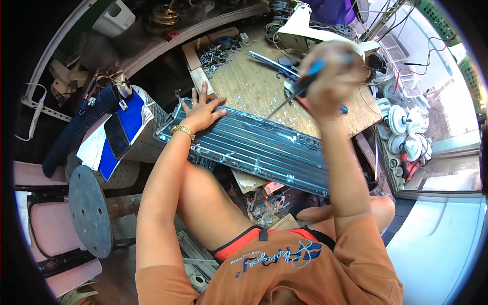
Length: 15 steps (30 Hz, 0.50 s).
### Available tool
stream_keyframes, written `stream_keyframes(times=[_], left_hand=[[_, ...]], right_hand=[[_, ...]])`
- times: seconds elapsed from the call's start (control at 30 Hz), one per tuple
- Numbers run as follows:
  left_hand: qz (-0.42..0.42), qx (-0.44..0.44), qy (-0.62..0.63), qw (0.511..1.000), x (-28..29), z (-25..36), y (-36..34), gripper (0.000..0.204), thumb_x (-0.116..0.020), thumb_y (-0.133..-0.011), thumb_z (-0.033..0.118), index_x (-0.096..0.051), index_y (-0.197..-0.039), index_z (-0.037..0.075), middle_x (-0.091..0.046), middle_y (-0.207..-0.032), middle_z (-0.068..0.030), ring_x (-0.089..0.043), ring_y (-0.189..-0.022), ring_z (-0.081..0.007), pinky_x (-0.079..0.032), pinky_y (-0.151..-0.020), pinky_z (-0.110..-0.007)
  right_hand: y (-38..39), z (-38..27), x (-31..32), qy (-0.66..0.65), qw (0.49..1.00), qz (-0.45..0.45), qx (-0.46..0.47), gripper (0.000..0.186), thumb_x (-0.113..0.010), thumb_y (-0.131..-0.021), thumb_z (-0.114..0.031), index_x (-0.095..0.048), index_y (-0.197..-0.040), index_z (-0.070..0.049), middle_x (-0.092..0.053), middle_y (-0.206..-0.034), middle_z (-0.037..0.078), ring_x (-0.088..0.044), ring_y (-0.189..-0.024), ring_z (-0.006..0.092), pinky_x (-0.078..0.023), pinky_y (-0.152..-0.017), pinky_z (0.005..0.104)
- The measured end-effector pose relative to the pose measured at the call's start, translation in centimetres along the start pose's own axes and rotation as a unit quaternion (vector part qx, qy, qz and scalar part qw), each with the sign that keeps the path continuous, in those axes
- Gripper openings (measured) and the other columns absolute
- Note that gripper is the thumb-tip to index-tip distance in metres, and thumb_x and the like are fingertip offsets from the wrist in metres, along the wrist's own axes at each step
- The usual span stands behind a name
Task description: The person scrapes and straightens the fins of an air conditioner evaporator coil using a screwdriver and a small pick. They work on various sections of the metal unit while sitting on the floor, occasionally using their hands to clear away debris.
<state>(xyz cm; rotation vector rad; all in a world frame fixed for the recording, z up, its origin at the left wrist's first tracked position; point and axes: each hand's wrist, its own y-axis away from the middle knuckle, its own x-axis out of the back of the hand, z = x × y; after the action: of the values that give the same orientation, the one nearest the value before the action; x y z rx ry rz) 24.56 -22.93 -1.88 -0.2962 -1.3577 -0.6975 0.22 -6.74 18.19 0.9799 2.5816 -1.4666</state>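
A long ribbed metal panel (254, 152) lies across the wooden board (236, 81), angled down to the right over my legs. My left hand (203, 112) rests on its left end with fingers spread. Raised above the board, my right hand (330, 81) grips a blue-and-black screwdriver-like tool (315, 68), blurred by motion, its long thin shaft slanting down toward the panel's upper edge. Small metal bits are scattered behind the panel, and other long tools (267, 61) lie under and beside my right hand.
A phone (117, 134) lies on blue-and-white papers at left, above a round metal disc (89, 211). White spools (406, 129) and red-handled pliers (406, 165) are piled at right. A white machine (300, 30) and a pile of small metal parts (216, 58) sit at the back.
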Motion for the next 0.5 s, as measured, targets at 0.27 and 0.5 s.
stream_keyframes(times=[0.27, 0.5], left_hand=[[0.004, 0.005, -0.004, 1.0, 0.0, -1.0, 0.8, 0.054, -0.058, -0.098, 0.067, -0.058, -0.148, 0.046, -0.005, -0.18, -0.007, 0.0, -0.162, -0.0484, 0.0, -0.115, -0.085], [0.011, -0.007, -0.009, 1.0, -0.2, -0.5, 0.0, 0.055, -0.057, -0.098, 0.069, -0.057, -0.149, 0.046, -0.004, -0.18, -0.0069, 0.0, -0.162, -0.0486, 0.0, -0.115, -0.085]], right_hand=[[-2.6, -4.7, 2.1, -0.056, 0.998, 0.005, -0.021, 0.015, -0.056, -0.106, -0.018, -0.053, -0.101, -0.004, -0.058, -0.07, 0.008, -0.057, -0.05, 0.0168, -0.049, -0.045, 0.0304], [0.6, -1.3, 3.5, 0.007, 0.999, -0.038, -0.021, 0.012, -0.06, -0.104, -0.013, -0.055, -0.097, -0.004, -0.058, -0.069, 0.007, -0.056, -0.049, 0.013, -0.045, -0.044, 0.0267]])
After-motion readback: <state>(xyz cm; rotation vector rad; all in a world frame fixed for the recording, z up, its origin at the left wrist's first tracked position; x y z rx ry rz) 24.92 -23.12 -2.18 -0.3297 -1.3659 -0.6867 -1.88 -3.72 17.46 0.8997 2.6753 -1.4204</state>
